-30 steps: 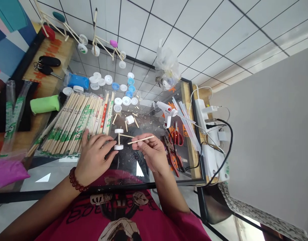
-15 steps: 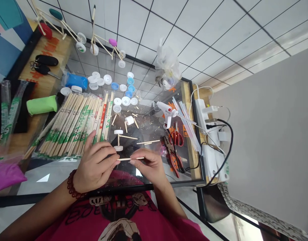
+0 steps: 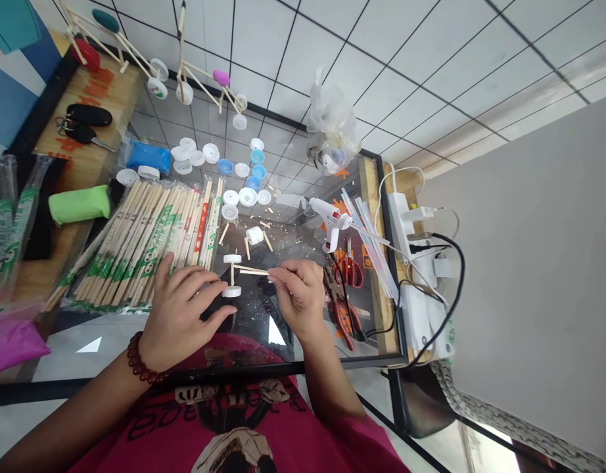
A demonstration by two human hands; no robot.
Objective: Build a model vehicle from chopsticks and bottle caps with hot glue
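Pinched in my right hand (image 3: pixel 298 294) is a short wooden stick (image 3: pixel 255 272), its far end pointing left. It lies close alongside the thin stick of a small wheel assembly (image 3: pixel 233 276), which has a white bottle cap at each end of a short axle. Whether the two sticks touch I cannot tell. My left hand (image 3: pixel 187 309) is open, thumb and index finger apart, just left of the lower white cap; the index fingertip is at or very near that cap. Behind them stands a white cap piece with stick legs (image 3: pixel 255 236).
Bagged chopsticks (image 3: pixel 145 246) lie to the left. White and blue caps (image 3: pixel 248 196) sit farther back. On the right are a glue gun (image 3: pixel 328 220), glue sticks (image 3: pixel 369 236), pliers (image 3: pixel 340 312) and a power strip (image 3: pixel 397 213). Finished stick-and-cap models (image 3: pixel 204 72) stand at the far edge.
My left hand has let go of the stick and opened. My right hand has carried the stick forward to the wheel assembly.
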